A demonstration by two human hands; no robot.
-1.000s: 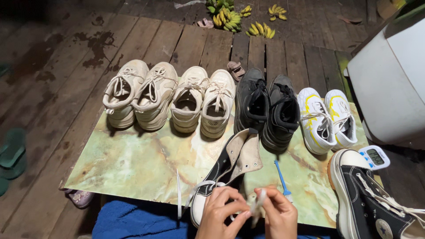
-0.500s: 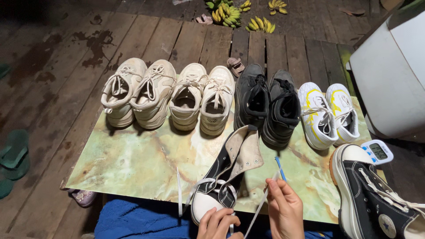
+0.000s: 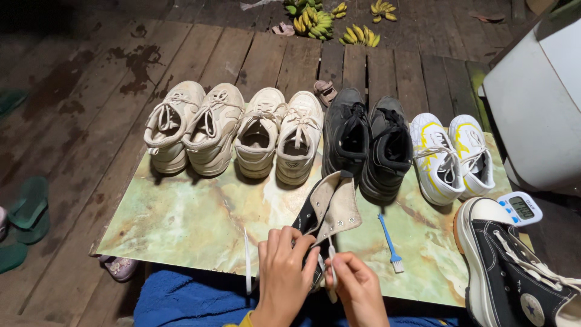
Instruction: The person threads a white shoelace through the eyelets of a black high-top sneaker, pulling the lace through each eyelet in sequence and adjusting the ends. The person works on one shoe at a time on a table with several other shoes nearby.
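My left hand [image 3: 283,272] grips the black high-top [image 3: 327,212] on the marbled board's [image 3: 181,224] near edge; right hand [image 3: 358,287] pinches its white lace [image 3: 331,280]. Blue brush [image 3: 390,242] just right; shoe row [image 3: 290,136] behind; matching shoe [image 3: 514,266] far right

In front of you stand four cream chunky lace-up sneakers [image 3: 233,133], two black lace-up sneakers [image 3: 369,142] and two white sneakers with yellow trim [image 3: 452,156]. You also have two black canvas high-top shoes: one by your hands [image 3: 324,212], one at the right [image 3: 514,266]. One small blue-handled brush [image 3: 390,242], one white digital timer [image 3: 520,208] and three green sandals [image 3: 27,209] are there, plus four bunches of yellow-green bananas [image 3: 336,21].
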